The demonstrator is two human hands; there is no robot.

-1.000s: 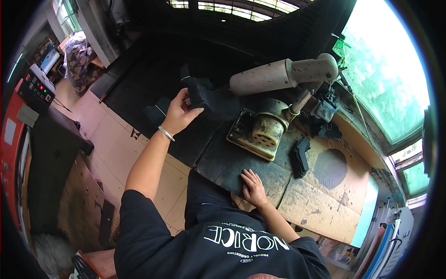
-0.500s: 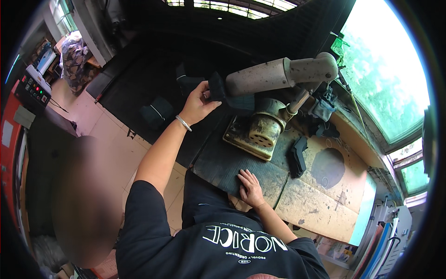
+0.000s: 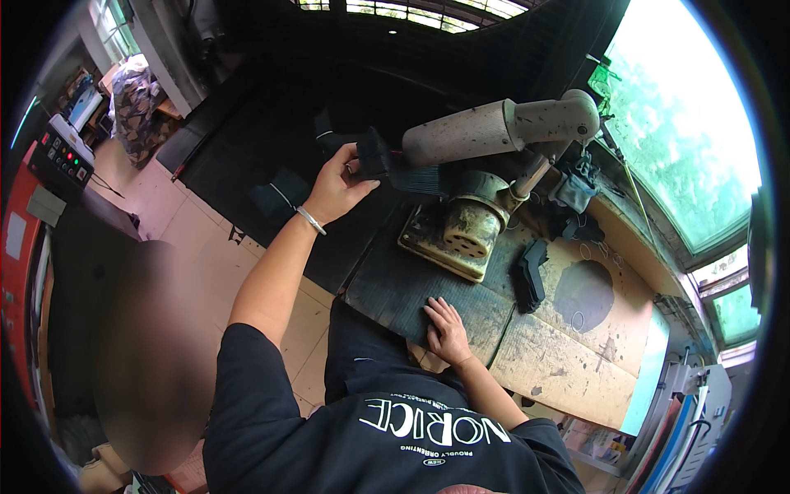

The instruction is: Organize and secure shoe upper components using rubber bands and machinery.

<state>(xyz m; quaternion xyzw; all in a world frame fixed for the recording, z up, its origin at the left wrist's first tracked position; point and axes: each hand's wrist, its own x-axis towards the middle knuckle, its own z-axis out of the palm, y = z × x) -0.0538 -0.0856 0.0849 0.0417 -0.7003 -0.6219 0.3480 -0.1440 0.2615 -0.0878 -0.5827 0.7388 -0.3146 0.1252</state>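
My left hand (image 3: 339,188) grips a dark bundle (image 3: 373,154) between thumb and fingers. The bundle looks like stacked flat pieces, but its exact kind is too dark to tell. Just right of it is the rounded end of a grey jointed machine arm (image 3: 461,133). A dark ribbed piece (image 3: 418,179) lies below that arm. My right hand (image 3: 447,332) rests with fingers stretched out at the near edge of a dark-stained cardboard sheet (image 3: 395,300). It holds nothing.
The machine's stained metal base (image 3: 467,226) stands on the cardboard. Bent black pieces (image 3: 532,276) lie stacked to its right. Dark banded bundles (image 3: 281,191) lie on the black table at left. A red machine with a control panel (image 3: 62,156) stands far left; a window (image 3: 691,123) is at right.
My left hand has shifted a little to the left and towards me, carrying the dark bundle away from the arm's end. My right hand stays at the cardboard's edge.
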